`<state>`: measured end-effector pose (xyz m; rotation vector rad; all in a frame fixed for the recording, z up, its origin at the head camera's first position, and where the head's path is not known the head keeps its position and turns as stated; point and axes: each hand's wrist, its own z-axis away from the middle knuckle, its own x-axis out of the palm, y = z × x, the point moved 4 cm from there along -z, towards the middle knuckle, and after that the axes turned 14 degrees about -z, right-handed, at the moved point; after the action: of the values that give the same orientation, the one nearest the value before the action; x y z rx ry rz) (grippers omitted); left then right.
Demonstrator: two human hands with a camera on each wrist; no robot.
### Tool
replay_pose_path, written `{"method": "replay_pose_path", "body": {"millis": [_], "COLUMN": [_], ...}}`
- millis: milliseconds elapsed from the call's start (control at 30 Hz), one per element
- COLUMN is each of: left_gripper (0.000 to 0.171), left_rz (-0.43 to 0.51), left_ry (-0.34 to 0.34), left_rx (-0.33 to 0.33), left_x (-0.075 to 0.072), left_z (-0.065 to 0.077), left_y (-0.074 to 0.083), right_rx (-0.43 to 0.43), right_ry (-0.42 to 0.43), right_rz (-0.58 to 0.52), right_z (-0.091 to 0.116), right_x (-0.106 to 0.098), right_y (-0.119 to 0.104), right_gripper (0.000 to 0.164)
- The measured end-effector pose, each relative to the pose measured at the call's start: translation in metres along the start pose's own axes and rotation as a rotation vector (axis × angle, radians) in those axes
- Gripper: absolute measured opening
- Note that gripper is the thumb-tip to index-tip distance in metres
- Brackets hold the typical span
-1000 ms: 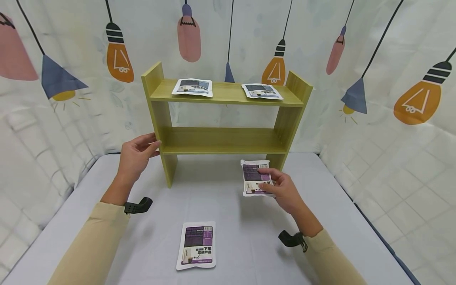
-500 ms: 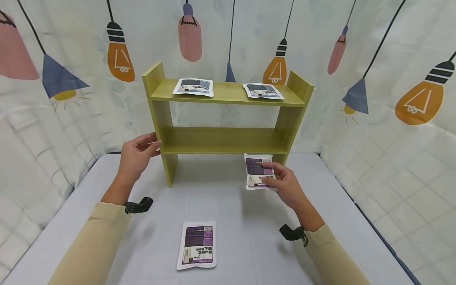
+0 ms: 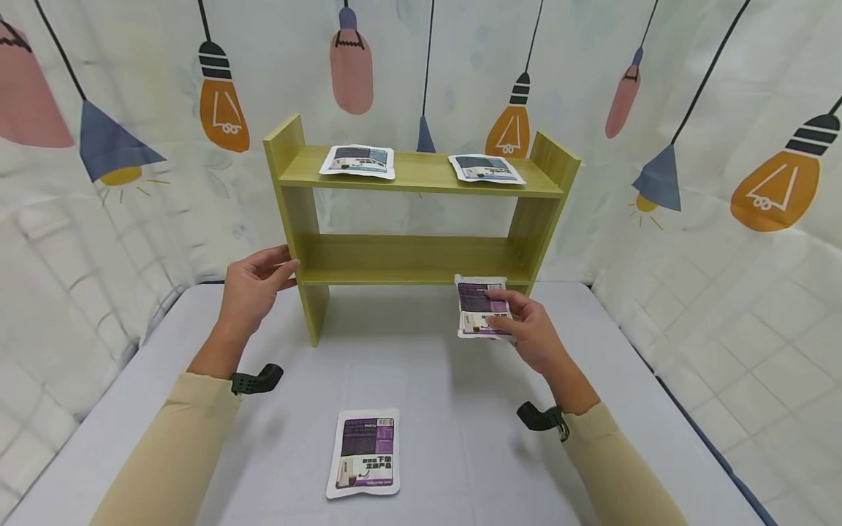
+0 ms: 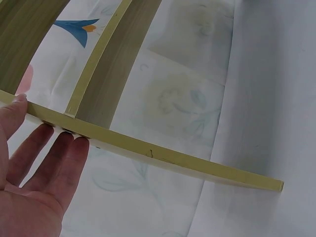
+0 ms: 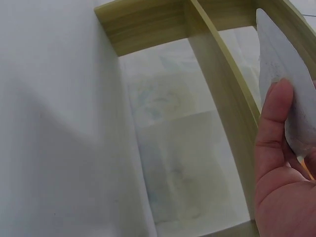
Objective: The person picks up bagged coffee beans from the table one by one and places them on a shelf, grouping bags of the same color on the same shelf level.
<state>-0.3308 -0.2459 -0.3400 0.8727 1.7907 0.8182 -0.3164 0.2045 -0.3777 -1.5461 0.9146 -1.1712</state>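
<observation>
My right hand (image 3: 536, 338) pinches a white pouch (image 3: 475, 299) with a purple and cream label, thumb in front. The pouch is held upright before the right end of the shelf's middle board, overlapping its front edge. In the right wrist view the pouch (image 5: 284, 74) shows its plain pale side, near the shelf boards. My left hand (image 3: 253, 285) holds the left side panel of the yellow-green wooden shelf (image 3: 414, 259). In the left wrist view its thumb lies over the panel's edge (image 4: 148, 150), fingers against the outer face. A similar purple pouch (image 3: 364, 453) lies flat on the table.
Two pouches with blue-grey labels lie on the top board: a left pouch (image 3: 358, 161) and a right pouch (image 3: 487, 169). The shelf stands on a white-covered table (image 3: 421, 394), before a curtain (image 3: 283, 66) printed with lamps.
My right hand has raised the pouch and carried it slightly right, up toward the middle board. The left hand stays at the shelf's side panel.
</observation>
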Motion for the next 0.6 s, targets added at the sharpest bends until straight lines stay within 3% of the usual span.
{"method": "replay_pose_path", "body": {"millis": [300,600], "left_gripper": [0.055,0.053], "left_rz": [-0.007,0.001], "left_ry": [0.001,0.005], "left_rx": [0.002,0.008], "left_x": [-0.001,0.0], "left_z": [0.0,0.0], "left_y": [-0.001,0.0], "right_rx": [0.001,0.028], "right_ry": [0.002,-0.053], "right_rz": [-0.019,-0.074], "right_z": [-0.008,-0.013], "right_x": [-0.004,-0.008], "right_y": [-0.002,-0.003], "right_gripper": [0.049,0.048]}}
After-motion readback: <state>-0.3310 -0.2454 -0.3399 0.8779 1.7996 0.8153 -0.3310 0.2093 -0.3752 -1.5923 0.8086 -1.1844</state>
